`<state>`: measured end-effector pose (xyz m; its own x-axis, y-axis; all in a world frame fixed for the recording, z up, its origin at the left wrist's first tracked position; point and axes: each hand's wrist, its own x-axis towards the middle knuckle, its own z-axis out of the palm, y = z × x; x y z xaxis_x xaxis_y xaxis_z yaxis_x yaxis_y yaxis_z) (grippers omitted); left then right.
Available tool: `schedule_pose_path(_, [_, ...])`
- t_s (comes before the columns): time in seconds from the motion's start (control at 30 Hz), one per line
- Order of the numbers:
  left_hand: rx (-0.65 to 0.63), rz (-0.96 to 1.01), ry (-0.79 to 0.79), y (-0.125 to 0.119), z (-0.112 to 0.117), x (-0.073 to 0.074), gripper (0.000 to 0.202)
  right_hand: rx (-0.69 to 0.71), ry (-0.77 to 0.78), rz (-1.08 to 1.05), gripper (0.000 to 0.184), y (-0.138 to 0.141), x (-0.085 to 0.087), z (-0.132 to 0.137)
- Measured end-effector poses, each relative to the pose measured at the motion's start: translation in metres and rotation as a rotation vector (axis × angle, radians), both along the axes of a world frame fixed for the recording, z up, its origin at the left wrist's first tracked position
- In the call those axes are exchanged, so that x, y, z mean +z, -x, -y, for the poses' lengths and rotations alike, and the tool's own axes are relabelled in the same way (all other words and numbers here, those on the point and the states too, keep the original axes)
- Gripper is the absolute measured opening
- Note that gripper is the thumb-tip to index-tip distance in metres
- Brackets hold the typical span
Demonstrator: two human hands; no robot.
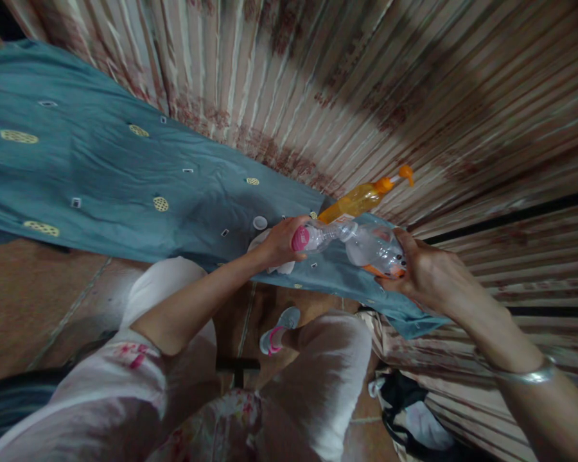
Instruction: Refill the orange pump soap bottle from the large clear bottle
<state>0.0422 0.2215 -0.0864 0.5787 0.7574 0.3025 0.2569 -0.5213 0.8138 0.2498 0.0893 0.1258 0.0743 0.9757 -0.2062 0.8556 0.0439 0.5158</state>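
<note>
My left hand (pixel 285 242) is closed around a small clear plastic bottle (pixel 324 236) with a pink label, tilted on its side. My right hand (pixel 421 269) grips a wider clear plastic bottle (pixel 372 247) with orange and black markings, also tilted. The narrow ends of both bottles meet or overlap between my hands; I cannot tell whether they touch. Just behind them an orange pump bottle (pixel 354 202) with yellow-orange liquid leans over the teal cloth. A small white round cap (pixel 259 222) rests near my left hand, and a white crumpled item (pixel 282 267) shows beneath my left wrist.
A teal cloth with pineapple prints (pixel 106 173) covers the long surface before me. Pleated floral curtains (pixel 279 83) hang behind it and to the right. Below are my legs, a tiled floor (pixel 67 289) and a black-and-white bundle (pixel 414 410) at lower right.
</note>
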Motion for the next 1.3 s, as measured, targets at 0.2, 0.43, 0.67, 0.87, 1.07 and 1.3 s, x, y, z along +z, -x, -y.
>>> schedule_pose_path(0.2, [0.002, 0.013, -0.013, -0.001, -0.001, -0.003, 0.085, 0.043, -0.035, -0.012, 0.074, -0.008, -0.004, 0.000])
schedule_pose_path(0.43, [-0.002, -0.004, 0.003, -0.002, -0.001, -0.002, 0.086, 0.030, -0.014, -0.008, 0.075, -0.007, -0.002, -0.001])
schedule_pose_path(0.67, [-0.001, -0.005, 0.009, 0.000, 0.000, 0.000, 0.085, -0.028, 0.017, 0.002, 0.075, 0.004, 0.002, -0.002])
schedule_pose_path(0.87, [0.008, 0.004, -0.005, -0.003, -0.003, -0.007, 0.090, -0.054, 0.034, 0.027, 0.079, 0.007, 0.003, -0.002])
schedule_pose_path(1.07, [0.003, 0.011, -0.041, -0.005, -0.005, -0.013, 0.088, -0.038, 0.022, 0.035, 0.077, 0.001, 0.000, -0.002])
schedule_pose_path(1.3, [-0.003, 0.016, -0.052, -0.003, -0.005, -0.014, 0.088, -0.053, 0.048, 0.042, 0.079, 0.005, 0.002, -0.002])
